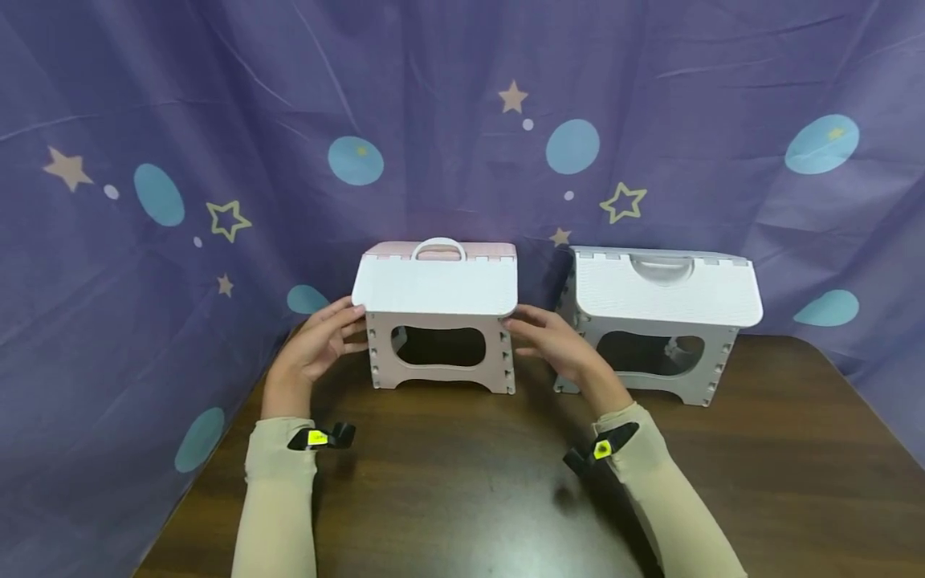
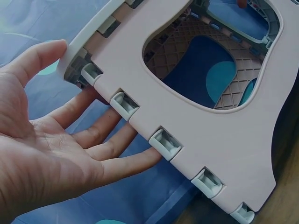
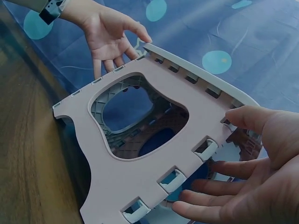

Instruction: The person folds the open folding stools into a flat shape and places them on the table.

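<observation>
A folding step stool, pink with a white front half of its top and a raised white carry handle, stands unfolded on the table. At its left side is my left hand; the left wrist view shows the thumb at the white top's corner and the extended fingers along the hinged edge. My right hand is at the opposite side. In the right wrist view its thumb touches the pink panel just under the top, while its other fingers spread loosely beside the hinges.
A second folding stool, grey and white, stands unfolded to the right, close to my right hand. Both stools are on a dark wooden table. Behind them hangs a purple-blue curtain with stars and ovals.
</observation>
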{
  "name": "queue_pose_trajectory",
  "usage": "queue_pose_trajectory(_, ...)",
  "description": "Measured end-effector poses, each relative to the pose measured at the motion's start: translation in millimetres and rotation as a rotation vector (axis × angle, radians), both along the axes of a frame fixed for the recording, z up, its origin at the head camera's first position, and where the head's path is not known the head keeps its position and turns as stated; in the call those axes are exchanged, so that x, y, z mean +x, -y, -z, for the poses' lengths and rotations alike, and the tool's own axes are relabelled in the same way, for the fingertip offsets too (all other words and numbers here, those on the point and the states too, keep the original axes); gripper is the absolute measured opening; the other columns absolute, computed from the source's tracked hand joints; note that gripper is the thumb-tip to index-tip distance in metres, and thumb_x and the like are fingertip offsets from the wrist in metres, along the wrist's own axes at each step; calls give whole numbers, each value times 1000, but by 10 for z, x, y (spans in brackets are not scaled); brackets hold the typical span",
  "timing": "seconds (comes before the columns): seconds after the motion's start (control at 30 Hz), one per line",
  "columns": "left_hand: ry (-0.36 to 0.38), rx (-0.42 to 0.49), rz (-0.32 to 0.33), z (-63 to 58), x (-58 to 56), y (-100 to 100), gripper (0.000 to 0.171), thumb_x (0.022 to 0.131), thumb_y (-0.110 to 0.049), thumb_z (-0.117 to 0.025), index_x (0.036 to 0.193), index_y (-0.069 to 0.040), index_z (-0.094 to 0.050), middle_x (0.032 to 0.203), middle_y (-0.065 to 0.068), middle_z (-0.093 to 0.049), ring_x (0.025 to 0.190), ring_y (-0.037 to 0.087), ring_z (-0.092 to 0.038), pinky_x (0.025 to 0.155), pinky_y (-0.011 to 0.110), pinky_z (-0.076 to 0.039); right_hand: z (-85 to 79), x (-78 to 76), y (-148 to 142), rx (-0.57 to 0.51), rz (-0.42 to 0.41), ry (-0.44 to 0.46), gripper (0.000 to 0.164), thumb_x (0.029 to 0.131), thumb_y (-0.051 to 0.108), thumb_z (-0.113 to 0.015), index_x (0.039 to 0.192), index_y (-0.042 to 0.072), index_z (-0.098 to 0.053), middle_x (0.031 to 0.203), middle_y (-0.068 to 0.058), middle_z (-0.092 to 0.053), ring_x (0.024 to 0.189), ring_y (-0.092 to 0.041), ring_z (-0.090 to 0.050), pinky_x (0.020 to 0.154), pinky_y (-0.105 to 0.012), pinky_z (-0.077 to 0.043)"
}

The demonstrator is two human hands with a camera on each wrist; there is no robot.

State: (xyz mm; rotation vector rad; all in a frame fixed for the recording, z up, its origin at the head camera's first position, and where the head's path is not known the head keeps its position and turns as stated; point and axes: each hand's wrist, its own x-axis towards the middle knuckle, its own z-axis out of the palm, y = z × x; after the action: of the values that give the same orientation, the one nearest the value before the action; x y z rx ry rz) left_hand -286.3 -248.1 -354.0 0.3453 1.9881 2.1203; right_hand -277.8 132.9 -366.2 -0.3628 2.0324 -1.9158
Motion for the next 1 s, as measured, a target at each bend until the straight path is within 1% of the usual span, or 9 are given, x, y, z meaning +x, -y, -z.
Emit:
queue_pose_trajectory(0.1,19,-13,3,5,8,-13,36,107,-23,-49,141,-13,-46,113,-14,-69,115,9,-61,116,66,-31,21,2,23,13,-3,6,55,107,22,-51,154,-2,-34,157,-24,-39,144,-42,-41,117,-56,-40)
queue_pose_trajectory(0.23,32,-23,1,-6,-1,-18,46,107,-27,-50,148,-9,-40,116,-14,-66,116,10,-58,119,70,-24,23,-14,62,17,11,24,52,107,23,-51,151,-1,-39,156,-22,-41,142,-42,-43,116,-57,-42)
queue_pose_trajectory(0.3,35,-21,2,-11,-9,-16,47,107,-28,-51,148,-9,-40,117,-13,-65,116,11,-57,119,70,-23,18,-20,82,17,18,35,50,107,24,-52,150,-1,-41,155,-21,-41,143,-41,-42,115,-56,-42)
queue_pose_trajectory(0.43,47,-13,7,-10,-20,-14,43,107,-28,-51,146,-11,-42,117,-13,-64,117,12,-56,119,69,-23,15,-18,106,16,31,58,50,107,23,-52,149,-2,-41,156,-21,-40,145,-41,-39,115,-56,-43)
queue_pose_trajectory(0.67,55,-20,10,4,-23,-13,43,107,-29,-50,146,-13,-42,119,-12,-62,120,15,-53,119,69,-23,19,-4,108,7,39,71,53,106,25,-53,150,-3,-40,157,-23,-38,146,-43,-37,115,-56,-43)
queue_pose_trajectory(1.0,46,-24,14,1,-12,-16,39,107,-30,-50,142,-14,-45,118,-12,-64,117,13,-56,119,70,-23,12,-3,102,2,31,74,55,107,24,-52,151,-4,-37,158,-24,-36,147,-44,-35,116,-59,-41)
